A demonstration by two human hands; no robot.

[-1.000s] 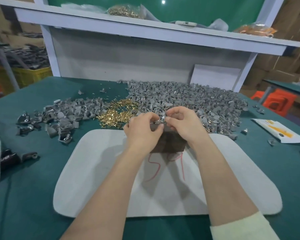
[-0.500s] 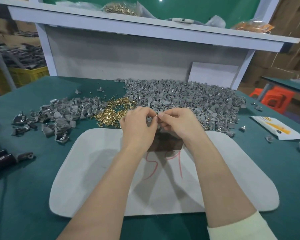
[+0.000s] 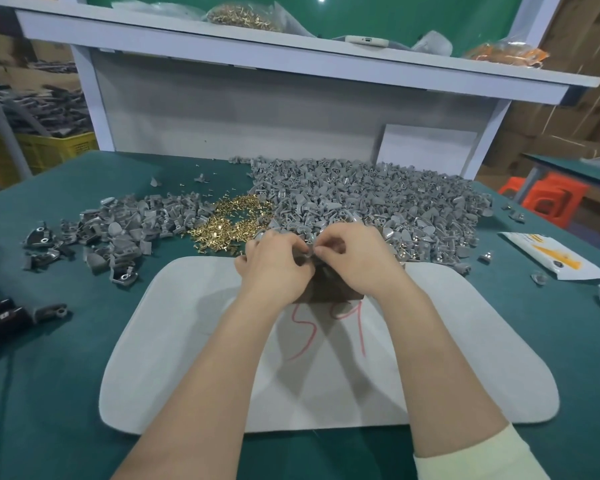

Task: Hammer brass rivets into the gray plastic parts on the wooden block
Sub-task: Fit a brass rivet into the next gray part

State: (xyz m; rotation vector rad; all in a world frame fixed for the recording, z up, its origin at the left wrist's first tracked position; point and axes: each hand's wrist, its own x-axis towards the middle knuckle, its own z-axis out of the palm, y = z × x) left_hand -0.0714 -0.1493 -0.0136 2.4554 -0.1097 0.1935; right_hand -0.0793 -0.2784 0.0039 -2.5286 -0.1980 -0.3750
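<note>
Wooden block (image 3: 328,291) at the white pad's (image 3: 187,341) far edge, mostly buried under left grip (image 3: 274,268) and right grip (image 3: 357,261), both pinching a gray plastic part (image 3: 310,244). Brass rivets (image 3: 229,223) far-left on the desk (image 3: 49,375), gray heap (image 3: 378,199) behind. Part barely visible tbh.

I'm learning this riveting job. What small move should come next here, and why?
Probably set the part down on the block and free one hand. The left hand and right hand both pinch it over the block, and neither holds a hammer.
</note>
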